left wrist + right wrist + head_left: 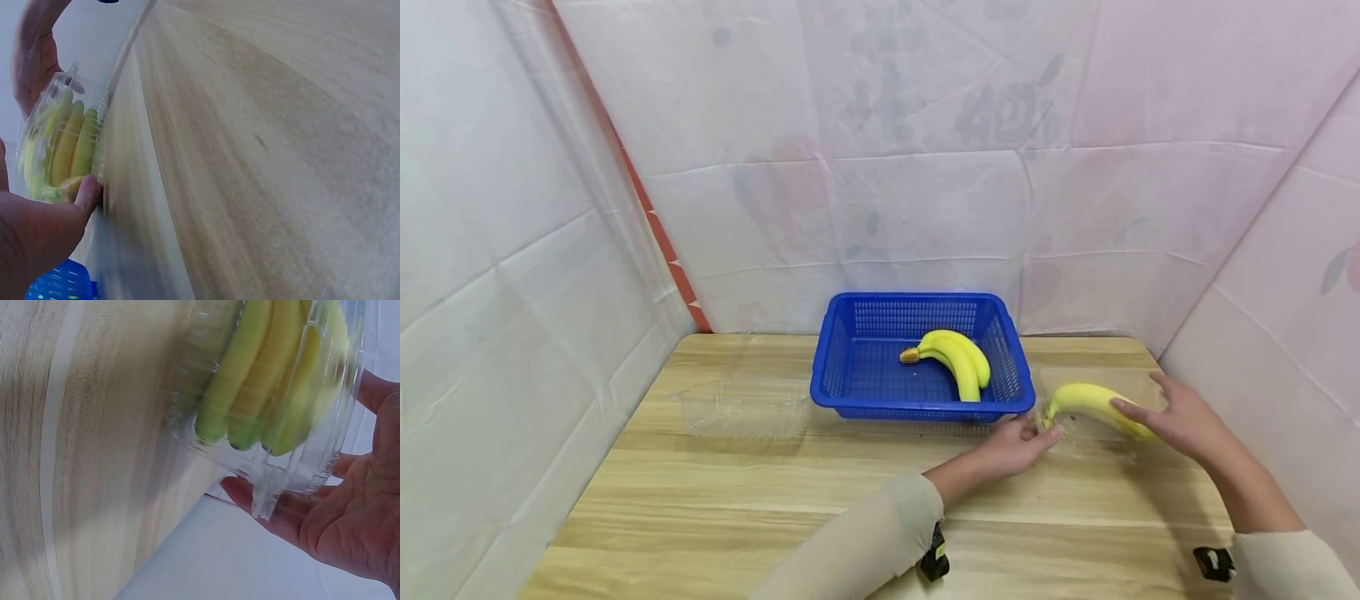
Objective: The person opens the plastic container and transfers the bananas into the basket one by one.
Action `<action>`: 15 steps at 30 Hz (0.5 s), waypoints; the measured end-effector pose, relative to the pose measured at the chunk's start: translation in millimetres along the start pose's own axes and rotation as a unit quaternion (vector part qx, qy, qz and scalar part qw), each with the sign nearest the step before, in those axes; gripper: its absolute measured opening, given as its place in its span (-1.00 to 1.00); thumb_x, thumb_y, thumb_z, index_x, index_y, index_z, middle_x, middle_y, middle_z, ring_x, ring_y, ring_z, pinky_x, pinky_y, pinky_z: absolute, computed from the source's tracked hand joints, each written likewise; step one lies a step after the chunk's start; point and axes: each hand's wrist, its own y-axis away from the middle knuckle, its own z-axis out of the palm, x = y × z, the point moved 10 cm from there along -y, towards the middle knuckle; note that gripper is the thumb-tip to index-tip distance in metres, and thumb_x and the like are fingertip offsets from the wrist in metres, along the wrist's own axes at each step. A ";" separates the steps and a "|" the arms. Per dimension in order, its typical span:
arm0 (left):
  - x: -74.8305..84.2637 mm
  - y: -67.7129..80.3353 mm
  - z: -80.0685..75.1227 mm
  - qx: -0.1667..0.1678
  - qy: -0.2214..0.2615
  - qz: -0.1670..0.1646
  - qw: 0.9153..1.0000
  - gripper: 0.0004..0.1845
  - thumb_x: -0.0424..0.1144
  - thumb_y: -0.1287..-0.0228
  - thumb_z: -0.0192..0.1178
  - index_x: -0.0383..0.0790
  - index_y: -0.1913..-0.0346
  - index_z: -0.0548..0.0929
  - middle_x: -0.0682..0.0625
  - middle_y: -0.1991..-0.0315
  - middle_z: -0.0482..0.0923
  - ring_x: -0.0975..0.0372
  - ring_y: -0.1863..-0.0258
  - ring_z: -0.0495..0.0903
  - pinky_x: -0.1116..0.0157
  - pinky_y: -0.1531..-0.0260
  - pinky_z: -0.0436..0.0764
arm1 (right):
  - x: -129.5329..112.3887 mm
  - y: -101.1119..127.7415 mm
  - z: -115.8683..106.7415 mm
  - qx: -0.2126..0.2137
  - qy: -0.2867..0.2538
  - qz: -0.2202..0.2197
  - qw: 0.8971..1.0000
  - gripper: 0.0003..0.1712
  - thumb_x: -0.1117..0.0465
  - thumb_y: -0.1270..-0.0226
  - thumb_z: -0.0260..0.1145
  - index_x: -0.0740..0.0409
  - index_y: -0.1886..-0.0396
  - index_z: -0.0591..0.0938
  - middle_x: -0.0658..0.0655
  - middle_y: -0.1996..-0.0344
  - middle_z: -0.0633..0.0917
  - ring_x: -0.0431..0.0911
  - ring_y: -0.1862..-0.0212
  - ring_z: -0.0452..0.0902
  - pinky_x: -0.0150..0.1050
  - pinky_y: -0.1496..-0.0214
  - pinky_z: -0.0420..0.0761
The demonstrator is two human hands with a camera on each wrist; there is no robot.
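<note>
A clear plastic clamshell box (212, 450) with several yellow bananas (1090, 400) inside stands on the right side of the table. Its lid lies over the fruit. My left hand (1011, 447) grips the box's left end; the thumb presses near the banana stems, and the other fingers are mostly hidden behind the plastic. At the opposite end, by the banana tips, my right hand (1187, 421) touches the box with spread, fairly straight fingers. In the right wrist view, a small plastic tab (265, 497) sticks out in front of those fingers.
A blue plastic basket (827, 367) with a small bunch of bananas (958, 358) stands at the back middle, just left of the box. Farther left is another transparent plastic box (741, 412). Pale sheets (917, 217) enclose the wooden table (700, 508) at the back and sides.
</note>
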 end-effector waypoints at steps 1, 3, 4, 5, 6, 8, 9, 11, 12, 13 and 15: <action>0.7 0.8 -0.2 0.003 -0.005 0.000 1.000 -0.42 0.21 -0.58 0.17 -0.06 -0.44 0.59 -0.02 -0.04 0.79 0.35 0.02 0.71 0.41 0.10 0.65 | -0.3 1.0 0.3 -0.002 0.001 -0.001 1.000 0.30 -0.34 -0.57 0.18 0.76 -0.56 -0.10 0.95 -0.36 0.16 0.81 -0.33 0.18 0.66 -0.27 0.36; 2.0 3.3 -1.4 0.011 -0.022 -0.004 1.000 -0.45 0.27 -0.57 0.13 -0.06 -0.28 0.68 0.02 0.03 0.78 0.35 0.05 0.69 0.39 0.09 0.64 | -1.6 4.2 0.7 -0.006 0.002 -0.003 1.000 0.29 -0.32 -0.57 0.20 0.77 -0.56 -0.09 0.95 -0.35 0.18 0.80 -0.31 0.21 0.65 -0.26 0.38; 2.5 4.6 -2.1 0.016 -0.030 -0.006 0.999 -0.47 0.30 -0.56 0.12 -0.06 -0.16 0.71 0.03 0.10 0.75 0.33 0.10 0.67 0.37 0.12 0.63 | -2.1 5.6 1.0 -0.009 0.002 -0.004 1.000 0.29 -0.32 -0.57 0.21 0.77 -0.56 -0.08 0.95 -0.34 0.18 0.81 -0.30 0.21 0.65 -0.25 0.39; 3.0 5.8 -2.2 0.017 -0.033 -0.006 0.999 -0.48 0.31 -0.55 0.11 -0.07 -0.05 0.72 0.04 0.17 0.72 0.32 0.16 0.64 0.35 0.17 0.61 | -2.9 6.9 1.0 -0.010 0.003 -0.007 1.000 0.28 -0.31 -0.57 0.21 0.78 -0.55 -0.07 0.96 -0.34 0.19 0.80 -0.29 0.22 0.64 -0.24 0.40; 4.0 7.0 -1.7 0.016 -0.029 -0.003 0.999 -0.50 0.31 -0.55 0.11 -0.05 0.02 0.72 0.07 0.22 0.69 0.33 0.20 0.61 0.35 0.19 0.59 | -3.6 8.1 0.9 -0.012 0.005 -0.010 1.000 0.27 -0.30 -0.57 0.22 0.78 -0.55 -0.06 0.96 -0.33 0.19 0.81 -0.29 0.23 0.64 -0.22 0.41; 5.0 9.6 0.1 0.007 -0.018 0.001 1.000 -0.54 0.29 -0.55 0.12 -0.04 0.16 0.69 0.10 0.33 0.61 0.34 0.30 0.55 0.36 0.28 0.54 | -4.9 10.5 1.2 -0.017 0.007 -0.015 1.000 0.26 -0.30 -0.57 0.23 0.77 -0.55 -0.04 0.96 -0.33 0.20 0.81 -0.28 0.24 0.64 -0.21 0.42; 5.0 10.9 1.5 0.000 -0.011 0.002 1.000 -0.55 0.28 -0.55 0.14 -0.04 0.23 0.67 0.10 0.39 0.56 0.33 0.37 0.50 0.35 0.35 0.50 | -5.0 11.6 1.5 -0.020 0.009 -0.016 1.000 0.26 -0.29 -0.57 0.23 0.77 -0.55 -0.04 0.96 -0.33 0.20 0.81 -0.28 0.24 0.63 -0.19 0.44; 6.7 13.6 4.9 -0.017 0.008 0.014 1.000 -0.59 0.21 -0.56 0.17 -0.05 0.22 0.70 0.14 0.42 0.55 0.36 0.41 0.46 0.38 0.40 0.47 | -5.6 13.9 1.8 -0.026 0.012 -0.020 0.999 0.25 -0.28 -0.57 0.24 0.77 -0.55 -0.04 0.96 -0.32 0.21 0.82 -0.27 0.25 0.62 -0.16 0.46; 8.0 14.8 7.0 -0.026 0.014 0.021 0.999 -0.62 0.18 -0.56 0.19 -0.06 0.20 0.72 0.16 0.42 0.54 0.38 0.42 0.45 0.40 0.41 0.47 | -5.7 15.0 2.1 -0.029 0.013 -0.021 0.999 0.25 -0.28 -0.58 0.24 0.77 -0.55 -0.04 0.96 -0.32 0.21 0.82 -0.26 0.25 0.61 -0.15 0.48; 8.4 16.1 8.4 -0.034 0.015 0.024 0.999 -0.63 0.16 -0.56 0.20 -0.08 0.20 0.72 0.16 0.42 0.54 0.39 0.43 0.44 0.41 0.42 0.46 | -5.9 16.0 2.4 -0.032 0.014 -0.022 0.999 0.25 -0.27 -0.58 0.24 0.78 -0.55 -0.04 0.97 -0.31 0.21 0.82 -0.25 0.26 0.60 -0.13 0.50; 11.0 18.4 11.1 -0.049 0.014 0.038 0.998 -0.66 0.12 -0.57 0.21 -0.09 0.16 0.72 0.19 0.40 0.55 0.42 0.41 0.45 0.43 0.39 0.48 | -6.4 18.2 2.8 -0.037 0.015 -0.023 0.999 0.25 -0.27 -0.58 0.24 0.79 -0.54 -0.05 0.97 -0.30 0.21 0.83 -0.24 0.27 0.57 -0.09 0.54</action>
